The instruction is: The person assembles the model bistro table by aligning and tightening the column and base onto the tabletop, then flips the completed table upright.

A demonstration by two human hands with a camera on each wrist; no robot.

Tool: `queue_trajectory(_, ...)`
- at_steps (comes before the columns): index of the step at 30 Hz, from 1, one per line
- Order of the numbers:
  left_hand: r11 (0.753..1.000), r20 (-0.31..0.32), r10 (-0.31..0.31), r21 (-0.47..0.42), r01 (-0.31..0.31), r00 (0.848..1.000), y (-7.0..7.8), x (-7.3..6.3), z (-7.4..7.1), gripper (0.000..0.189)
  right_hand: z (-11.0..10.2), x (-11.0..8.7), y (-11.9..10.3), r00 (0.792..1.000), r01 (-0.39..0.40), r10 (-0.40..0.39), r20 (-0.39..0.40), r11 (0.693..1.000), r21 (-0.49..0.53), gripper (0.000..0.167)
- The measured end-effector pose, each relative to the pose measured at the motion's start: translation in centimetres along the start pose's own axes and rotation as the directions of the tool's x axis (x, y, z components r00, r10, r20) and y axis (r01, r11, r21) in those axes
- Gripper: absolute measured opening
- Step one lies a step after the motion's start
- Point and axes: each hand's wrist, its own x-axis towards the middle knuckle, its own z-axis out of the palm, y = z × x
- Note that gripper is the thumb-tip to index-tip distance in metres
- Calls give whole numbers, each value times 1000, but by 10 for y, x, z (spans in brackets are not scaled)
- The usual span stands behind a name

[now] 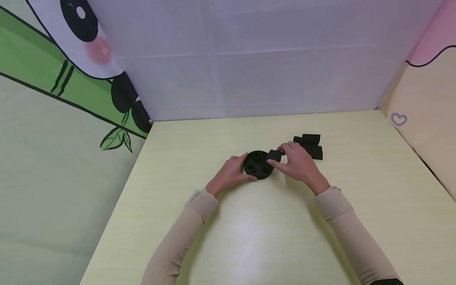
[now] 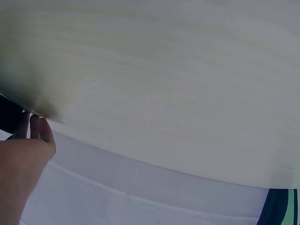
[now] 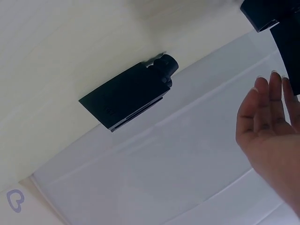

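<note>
A round black base (image 1: 261,174) with round sockets in its top is on the table. My left hand (image 1: 231,172) grips its left rim between thumb and fingers. Between the thumb and fingers of my right hand (image 1: 299,161) is a black block-shaped piece (image 1: 274,154), held at the base's right side; whether it is seated in a socket cannot be told. The left wrist view shows only a dark edge of the base (image 2: 8,116) beyond the fingertips. In the right wrist view the held piece (image 3: 287,51) stands beside my fingers, partly cut off.
Beyond my right hand lie two more black block-shaped pieces, a far one (image 1: 311,139) and a nearer one (image 1: 315,152). One piece (image 3: 129,93) shows a rounded, knobbed end in the right wrist view. Printed cloth walls (image 1: 249,79) border the pale table (image 1: 213,237).
</note>
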Motion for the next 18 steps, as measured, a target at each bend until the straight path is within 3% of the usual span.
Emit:
queue_trajectory(12,1000,-15,23,-13,-23,1000,0,0,0,93,3,-5,-5,989,50,-62,-136,995,-91,49)
queue_trajectory(18,1000,-16,22,-11,-22,1000,0,0,1,94,3,-6,-6,991,58,-67,-112,995,-84,53)
